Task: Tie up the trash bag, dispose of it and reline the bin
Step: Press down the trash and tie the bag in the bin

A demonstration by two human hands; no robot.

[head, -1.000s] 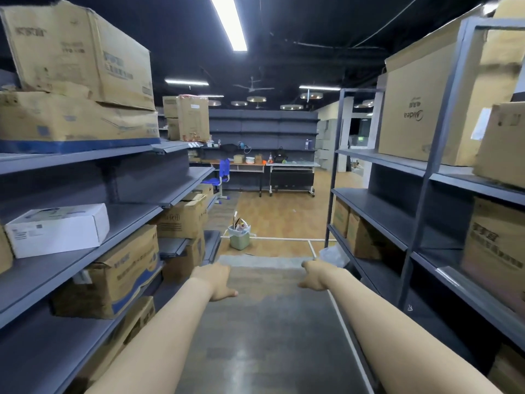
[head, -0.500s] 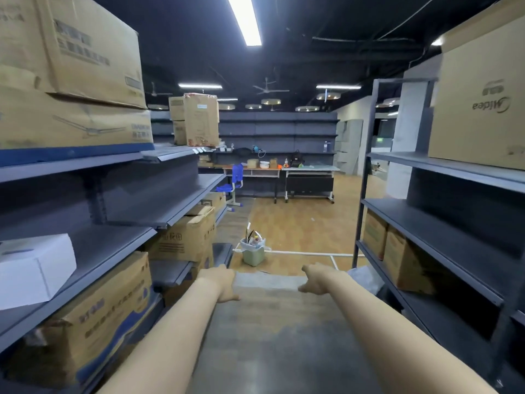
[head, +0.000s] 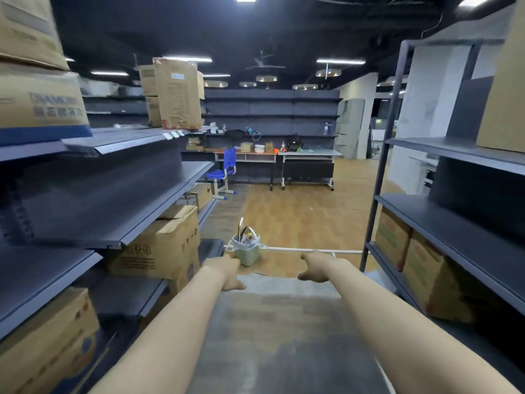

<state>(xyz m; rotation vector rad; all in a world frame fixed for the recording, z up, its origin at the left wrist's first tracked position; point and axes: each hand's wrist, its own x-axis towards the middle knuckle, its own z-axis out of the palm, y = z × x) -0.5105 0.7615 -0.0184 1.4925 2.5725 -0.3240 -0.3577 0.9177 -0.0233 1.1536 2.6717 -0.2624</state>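
On the left stand dark shelves (head: 108, 200) with brown boxes (head: 159, 245) on them. The left hand (head: 227, 271) reaches out low in front, its grip loose and holding nothing (the fingers hang a little curled). Just past it, on the floor where the gray mat meets the wood, sits the small green bin (head: 247, 254). A white trash bag (head: 241, 242) lines the bin, and trash pokes out of the top. The bag is not tied. The right hand (head: 316, 268) reaches out too, grip loose and holding nothing. Far back there is a blue chair (head: 224, 172) next to a worktop (head: 272, 153). On the right stand more dark shelves (head: 454, 220) with boxes.
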